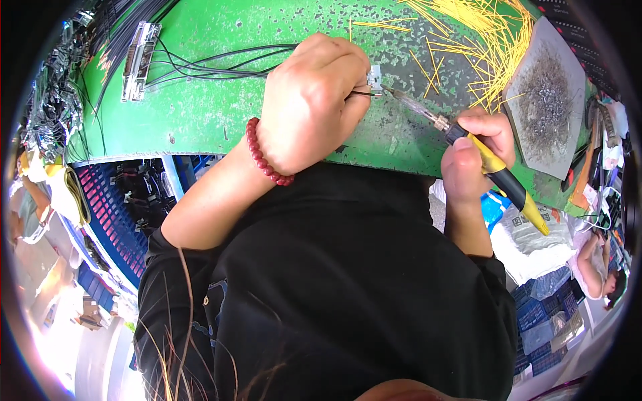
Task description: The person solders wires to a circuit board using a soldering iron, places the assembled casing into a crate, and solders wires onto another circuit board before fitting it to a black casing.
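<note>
My left hand (317,100), with a red bead bracelet at the wrist, is closed in a pinch over the green tabletop. From its fingertips sticks the stripped end of a black wire (364,93). A small whitish metal part (375,78) shows just past those fingers; how it is held is hidden. My right hand (478,147) grips a soldering iron (491,164) by its yellow and black handle. The iron's tip points left and is close to the wire end; whether they touch I cannot tell. Black wires (214,70) run left from under my left hand to a shiny clear-and-silver piece (140,61).
Loose yellow wires (495,40) are heaped at the far right of the green table (221,127). A grey plate (548,93) with dark residue lies right of my right hand. Bundled black wires (127,33) and shiny pieces (57,93) crowd the left. A blue crate (110,214) stands below.
</note>
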`<state>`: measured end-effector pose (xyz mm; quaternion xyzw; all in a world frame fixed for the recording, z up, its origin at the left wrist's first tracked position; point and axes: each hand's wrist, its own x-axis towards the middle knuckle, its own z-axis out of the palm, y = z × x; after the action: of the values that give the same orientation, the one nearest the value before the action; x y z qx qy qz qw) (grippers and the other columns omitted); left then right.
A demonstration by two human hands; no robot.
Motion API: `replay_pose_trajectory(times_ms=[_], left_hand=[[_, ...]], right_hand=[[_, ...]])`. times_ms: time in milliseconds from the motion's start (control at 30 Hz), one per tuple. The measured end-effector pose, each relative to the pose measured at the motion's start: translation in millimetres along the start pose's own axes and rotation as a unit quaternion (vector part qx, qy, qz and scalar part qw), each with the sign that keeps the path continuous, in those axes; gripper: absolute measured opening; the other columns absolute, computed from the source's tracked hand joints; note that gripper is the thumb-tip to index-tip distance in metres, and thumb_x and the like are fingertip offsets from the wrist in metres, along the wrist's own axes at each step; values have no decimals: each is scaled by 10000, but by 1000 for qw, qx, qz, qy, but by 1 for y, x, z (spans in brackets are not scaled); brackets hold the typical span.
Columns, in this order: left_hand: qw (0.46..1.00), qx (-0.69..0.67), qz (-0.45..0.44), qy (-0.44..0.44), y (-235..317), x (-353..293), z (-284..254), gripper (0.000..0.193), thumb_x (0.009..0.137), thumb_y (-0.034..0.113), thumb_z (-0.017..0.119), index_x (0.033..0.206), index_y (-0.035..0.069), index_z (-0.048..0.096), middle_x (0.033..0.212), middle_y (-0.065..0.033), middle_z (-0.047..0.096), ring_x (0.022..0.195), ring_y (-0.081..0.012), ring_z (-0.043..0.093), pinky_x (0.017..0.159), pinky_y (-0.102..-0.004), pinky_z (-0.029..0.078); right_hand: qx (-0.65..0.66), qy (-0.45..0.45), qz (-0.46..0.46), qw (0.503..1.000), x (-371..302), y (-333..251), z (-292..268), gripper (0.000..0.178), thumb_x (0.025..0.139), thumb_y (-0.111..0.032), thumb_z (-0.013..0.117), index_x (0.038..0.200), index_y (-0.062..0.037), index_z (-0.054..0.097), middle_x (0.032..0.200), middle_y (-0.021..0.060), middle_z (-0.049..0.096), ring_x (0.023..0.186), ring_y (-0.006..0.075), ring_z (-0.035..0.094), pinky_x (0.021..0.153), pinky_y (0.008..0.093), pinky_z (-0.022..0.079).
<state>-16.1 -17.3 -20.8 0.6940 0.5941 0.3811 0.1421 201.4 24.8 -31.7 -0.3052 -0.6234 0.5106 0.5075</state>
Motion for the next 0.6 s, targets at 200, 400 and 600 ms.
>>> replay_pose_trajectory(times_ms=[200,400,600], left_hand=[[1000,-6,0,-1,0,2,1,148,654,-49,692,725,31,590,872,-66,661,829,-249,618,714,-337,512],[1000,-1,10,-3,-2,2,-3,136,670,-49,698,735,26,605,867,-67,668,827,-240,625,707,-330,513],[998,-48,16,-28,-5,4,-7,106,668,-20,668,754,0,609,823,-107,647,794,-292,619,704,-364,518]], right_hand=[[-14,2,31,999,1,-4,1,252,789,-183,716,880,0,569,761,28,521,641,72,428,569,227,324],[-12,3,35,999,1,-4,2,275,792,-204,725,880,0,563,748,14,507,628,59,410,561,222,306],[3,12,38,999,1,-3,3,283,798,-208,722,880,4,553,738,10,506,623,53,399,559,217,297]])
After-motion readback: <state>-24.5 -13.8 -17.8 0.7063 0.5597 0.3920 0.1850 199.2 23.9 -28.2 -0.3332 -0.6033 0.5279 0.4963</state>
